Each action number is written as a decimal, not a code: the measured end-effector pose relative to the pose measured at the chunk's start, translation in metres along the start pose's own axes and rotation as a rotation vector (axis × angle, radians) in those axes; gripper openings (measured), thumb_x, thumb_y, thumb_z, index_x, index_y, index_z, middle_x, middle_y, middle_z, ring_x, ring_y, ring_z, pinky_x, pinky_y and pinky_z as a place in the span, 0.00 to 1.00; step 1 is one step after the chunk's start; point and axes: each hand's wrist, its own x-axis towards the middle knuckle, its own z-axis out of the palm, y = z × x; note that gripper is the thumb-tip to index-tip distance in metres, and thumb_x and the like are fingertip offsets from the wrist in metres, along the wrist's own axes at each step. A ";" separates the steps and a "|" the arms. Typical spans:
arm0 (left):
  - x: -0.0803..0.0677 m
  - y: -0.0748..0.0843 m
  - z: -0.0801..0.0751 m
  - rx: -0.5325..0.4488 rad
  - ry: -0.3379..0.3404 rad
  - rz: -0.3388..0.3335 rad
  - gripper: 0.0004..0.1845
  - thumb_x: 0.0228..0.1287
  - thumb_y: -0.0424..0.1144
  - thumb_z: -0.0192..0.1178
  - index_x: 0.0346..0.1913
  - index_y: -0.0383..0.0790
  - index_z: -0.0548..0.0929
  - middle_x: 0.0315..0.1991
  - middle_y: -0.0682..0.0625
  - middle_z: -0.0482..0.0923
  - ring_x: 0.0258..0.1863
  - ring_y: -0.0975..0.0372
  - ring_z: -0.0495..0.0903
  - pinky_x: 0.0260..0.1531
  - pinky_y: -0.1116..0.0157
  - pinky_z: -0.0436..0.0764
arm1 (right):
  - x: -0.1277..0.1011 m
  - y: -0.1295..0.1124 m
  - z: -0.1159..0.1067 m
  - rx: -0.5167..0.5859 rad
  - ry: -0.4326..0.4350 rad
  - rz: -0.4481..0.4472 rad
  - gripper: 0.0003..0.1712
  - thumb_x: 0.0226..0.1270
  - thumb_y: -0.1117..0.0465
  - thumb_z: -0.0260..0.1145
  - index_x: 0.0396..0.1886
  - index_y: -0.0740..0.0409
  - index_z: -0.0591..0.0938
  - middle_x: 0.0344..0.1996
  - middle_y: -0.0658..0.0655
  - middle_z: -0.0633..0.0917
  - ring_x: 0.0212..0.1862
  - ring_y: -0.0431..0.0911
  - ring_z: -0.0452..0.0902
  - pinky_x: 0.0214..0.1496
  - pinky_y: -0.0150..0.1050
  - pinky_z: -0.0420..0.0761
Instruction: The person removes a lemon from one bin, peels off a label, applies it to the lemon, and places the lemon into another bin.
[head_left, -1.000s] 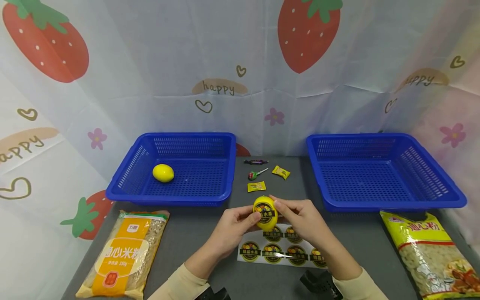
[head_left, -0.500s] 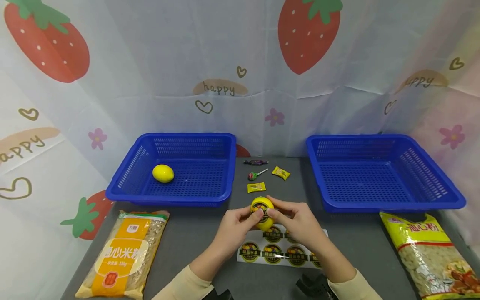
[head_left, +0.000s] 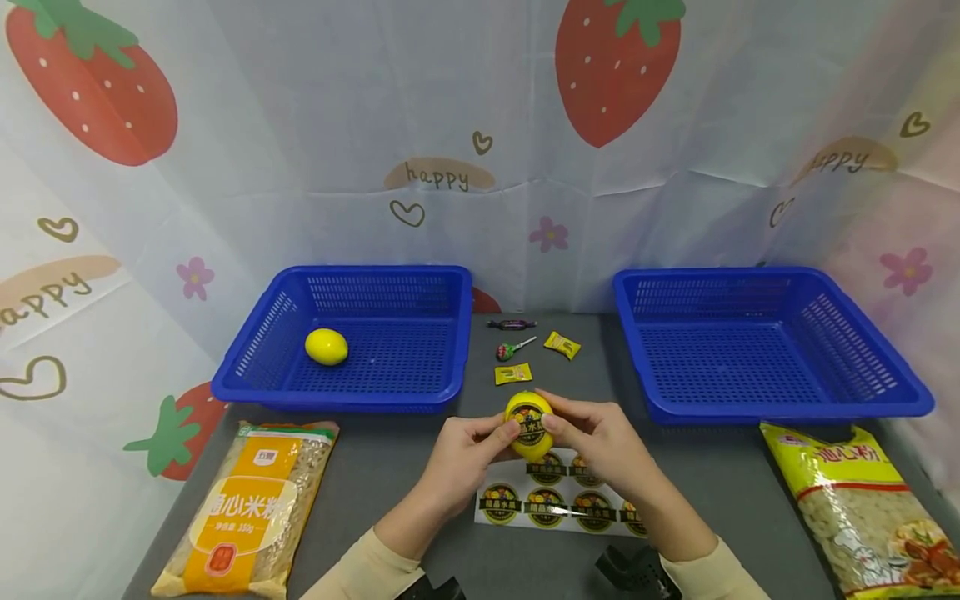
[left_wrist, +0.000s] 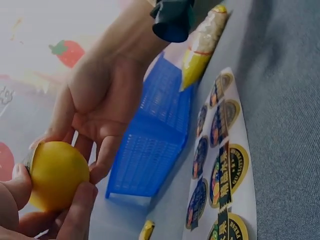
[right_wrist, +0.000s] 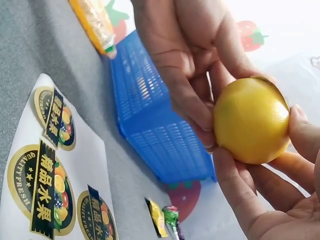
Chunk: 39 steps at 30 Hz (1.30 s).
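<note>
Both hands hold one yellow lemon (head_left: 529,450) above the table, its round black-and-gold fruit sticker (head_left: 528,425) facing the head camera. My left hand (head_left: 467,458) grips its left side, thumb at the sticker's edge. On the other side my right hand (head_left: 600,437) pinches it, thumb on the sticker's right part. The wrist views show the lemon's bare underside (right_wrist: 250,125) with fingertips curled round it. Below the hands lies a white sheet of the same stickers (head_left: 525,527), partly covered by the right forearm.
A blue basket (head_left: 341,398) at left holds another lemon (head_left: 326,347). At right stands a second blue basket (head_left: 787,408). Between them lie a lollipop (head_left: 506,351) and several wrapped candies (head_left: 513,373). Bags of pasta lie at left (head_left: 247,508) and right (head_left: 862,508).
The right thumb moved onto the sticker's middle, then back toward its right edge. The lemon turned and shifted slightly left, then back. Both hands keep hold of it.
</note>
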 end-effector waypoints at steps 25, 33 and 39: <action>0.002 0.004 0.010 -0.131 -0.015 -0.067 0.25 0.72 0.43 0.63 0.61 0.27 0.79 0.55 0.34 0.83 0.48 0.57 0.88 0.53 0.55 0.84 | -0.010 -0.015 -0.017 -0.314 0.113 -0.140 0.21 0.77 0.55 0.62 0.67 0.46 0.80 0.61 0.53 0.82 0.59 0.46 0.80 0.51 0.38 0.86; 0.002 0.003 0.008 -0.148 -0.008 -0.085 0.24 0.71 0.42 0.64 0.60 0.26 0.80 0.54 0.34 0.84 0.45 0.57 0.88 0.51 0.56 0.85 | -0.019 -0.034 -0.057 -0.494 0.260 -0.207 0.22 0.74 0.58 0.66 0.65 0.41 0.80 0.60 0.50 0.83 0.53 0.32 0.78 0.46 0.29 0.83; 0.003 0.005 0.009 -0.140 -0.003 -0.082 0.24 0.71 0.42 0.64 0.60 0.26 0.80 0.54 0.34 0.84 0.46 0.56 0.88 0.52 0.55 0.84 | -0.031 -0.043 -0.091 -0.572 0.329 -0.179 0.24 0.73 0.57 0.67 0.67 0.41 0.80 0.58 0.47 0.84 0.47 0.31 0.84 0.37 0.27 0.82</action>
